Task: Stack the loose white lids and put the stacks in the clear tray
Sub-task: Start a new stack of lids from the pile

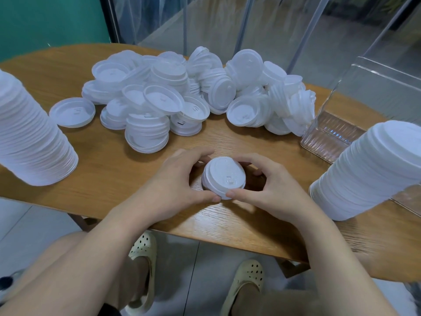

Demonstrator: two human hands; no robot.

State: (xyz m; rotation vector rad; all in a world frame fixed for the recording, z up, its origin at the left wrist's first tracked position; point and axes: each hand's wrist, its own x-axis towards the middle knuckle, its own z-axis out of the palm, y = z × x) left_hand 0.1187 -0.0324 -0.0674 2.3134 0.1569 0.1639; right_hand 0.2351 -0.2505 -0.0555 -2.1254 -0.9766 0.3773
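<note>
Nearest the camera, under the desk edge, two pale cream perforated clogs (145,265) rest on the grey tiled floor (27,229). Above them, on the rounded light-oak wooden desk (109,165), both hands work at one small stack of white domed plastic cup lids (223,177). The left hand (180,185) curls round the stack's left side, thumb at its near rim; the right hand (262,185) grips the right side in the same way, and the two thumb tips nearly meet at the front. The top lid shows a raised sip-hole tab but no readable writing.

At the left edge a tall leaning column of stacked white lids (32,133) stands on the desk. At the right a second tall column of stacked white lids (369,172) leans by the near edge, beside the clear ribbed plastic tray (328,135), whose inside holds no lids that can be seen. Whether that column touches the tray cannot be told.

Farther back, a big heap of loose white plastic lids (182,92) sprawls across the desk's middle, some face up, some upside down, a few already nested in short stacks; its right end lies against the tray. One lid in the heap bears a small dark mark, too small to read. A single upturned white lid (72,112) lies just apart at the heap's left.

Beyond the desk stand a teal wall (45,21) and clear hanging plastic sheeting (250,23).
</note>
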